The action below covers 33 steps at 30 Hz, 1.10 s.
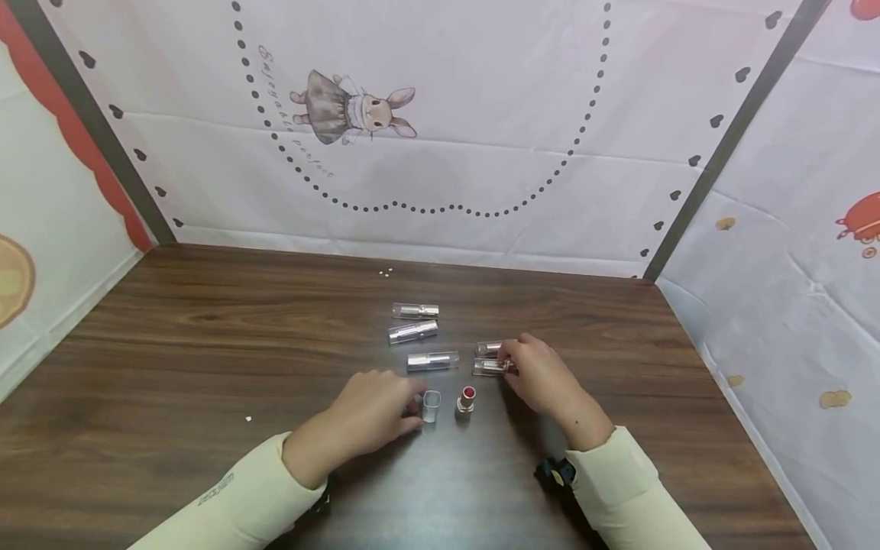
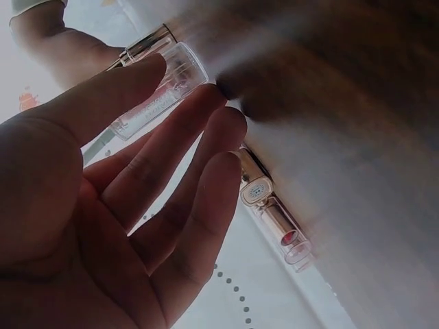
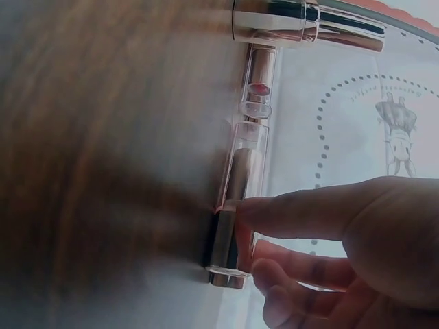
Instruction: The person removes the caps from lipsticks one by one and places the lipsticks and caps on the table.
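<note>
A clear lipstick cap [image 1: 431, 406] stands upright on the table at the fingertips of my left hand [image 1: 367, 409]. In the left wrist view the thumb overlaps the cap [image 2: 164, 89], and the other fingers are spread loosely, not curled round it. Just right of the cap stands an uncapped lipstick [image 1: 465, 402], its red tip up. My right hand [image 1: 539, 374] pinches the base end of a capped lipstick [image 1: 488, 367] lying on its side. The right wrist view has the thumb against that lipstick [image 3: 236, 185]. Another capped lipstick [image 1: 486, 349] lies close behind it, partly covered by the hand.
Three more capped lipsticks lie on the wooden table: one nearest [image 1: 431, 361], one tilted in the middle [image 1: 412, 331], one farthest back [image 1: 415, 311]. Small white bits [image 1: 386, 273] lie at the back, another bit [image 1: 249, 418] at left. Printed cloth walls [image 1: 440, 176] enclose the table.
</note>
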Available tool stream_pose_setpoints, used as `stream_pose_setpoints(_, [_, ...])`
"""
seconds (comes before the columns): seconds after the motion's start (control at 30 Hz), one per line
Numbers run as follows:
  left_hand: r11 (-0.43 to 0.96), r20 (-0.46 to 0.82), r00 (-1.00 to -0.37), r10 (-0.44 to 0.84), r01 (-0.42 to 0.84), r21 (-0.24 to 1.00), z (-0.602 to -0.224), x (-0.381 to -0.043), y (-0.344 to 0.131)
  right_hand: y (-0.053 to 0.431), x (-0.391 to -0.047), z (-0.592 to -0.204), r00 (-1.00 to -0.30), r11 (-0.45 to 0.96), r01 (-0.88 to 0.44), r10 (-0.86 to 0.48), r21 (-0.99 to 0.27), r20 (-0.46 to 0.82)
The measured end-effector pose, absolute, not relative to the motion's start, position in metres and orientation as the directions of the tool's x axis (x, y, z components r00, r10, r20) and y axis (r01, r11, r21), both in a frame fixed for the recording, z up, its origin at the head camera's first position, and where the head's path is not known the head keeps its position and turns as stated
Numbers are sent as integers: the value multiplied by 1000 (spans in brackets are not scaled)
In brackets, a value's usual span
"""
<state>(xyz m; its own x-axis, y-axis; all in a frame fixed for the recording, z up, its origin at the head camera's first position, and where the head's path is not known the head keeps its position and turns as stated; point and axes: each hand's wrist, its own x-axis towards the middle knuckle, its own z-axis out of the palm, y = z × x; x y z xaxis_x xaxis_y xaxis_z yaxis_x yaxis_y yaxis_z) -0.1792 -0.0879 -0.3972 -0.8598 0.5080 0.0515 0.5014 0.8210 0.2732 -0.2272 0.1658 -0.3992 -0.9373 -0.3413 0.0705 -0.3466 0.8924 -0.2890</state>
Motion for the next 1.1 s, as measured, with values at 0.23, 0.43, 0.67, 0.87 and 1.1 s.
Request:
stream_pose_setpoints(0.23, [814,64,-850,522,519,260,-397,-181,-86,171,-227,-397,-940,895,-337,-338,-292,47])
stream_pose_setpoints(0.43, [820,51,-856,514,508,266,-396,-180,-86,171,-227,-398,-933,903,-349,-360,-250,1])
stream_pose_setpoints(0.67, [818,55,-856,515,509,268,-396,-180,-87,169,-225,-396,-924,898,-370,-383,-237,-10])
stream_pose_setpoints(0.87, [810,65,-848,526,523,264,-395,-180,-86,170,-215,-386,-917,886,-396,-396,-240,49])
stream_pose_setpoints(1.1, [832,155,-870,468,492,255,-385,-174,-85,161,-199,-372,-859,816,-513,-488,-268,156])
